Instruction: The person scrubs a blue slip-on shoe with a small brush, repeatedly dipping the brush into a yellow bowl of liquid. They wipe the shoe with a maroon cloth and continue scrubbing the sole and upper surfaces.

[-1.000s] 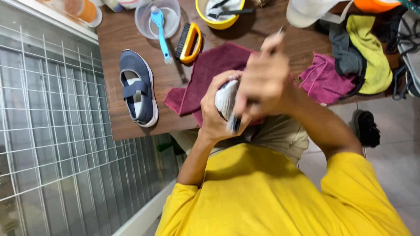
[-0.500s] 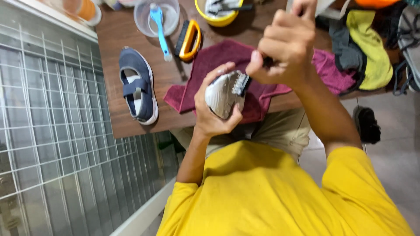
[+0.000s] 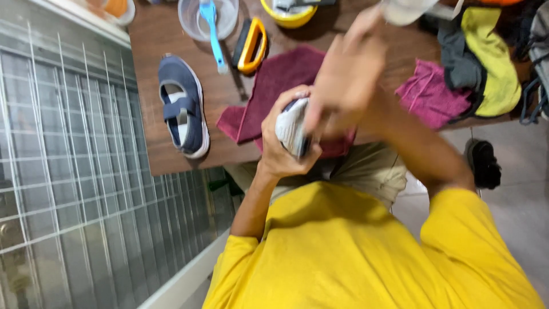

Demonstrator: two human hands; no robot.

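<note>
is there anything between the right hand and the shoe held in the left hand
Nothing visible. The right hand lies right over the shoe that the left hand holds, though blur hides whether it holds a tool.

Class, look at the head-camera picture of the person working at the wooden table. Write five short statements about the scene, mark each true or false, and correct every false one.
1. The left hand holds a shoe with a pale sole. True.
2. The right hand rests flat on the table. False: it is raised over the held shoe.
3. A navy shoe lies on the table. True.
4. The clear bowl holds a red brush. False: the blue brush lies in it.
5. The maroon cloth hangs from the wire rack. False: it lies on the table.
</note>
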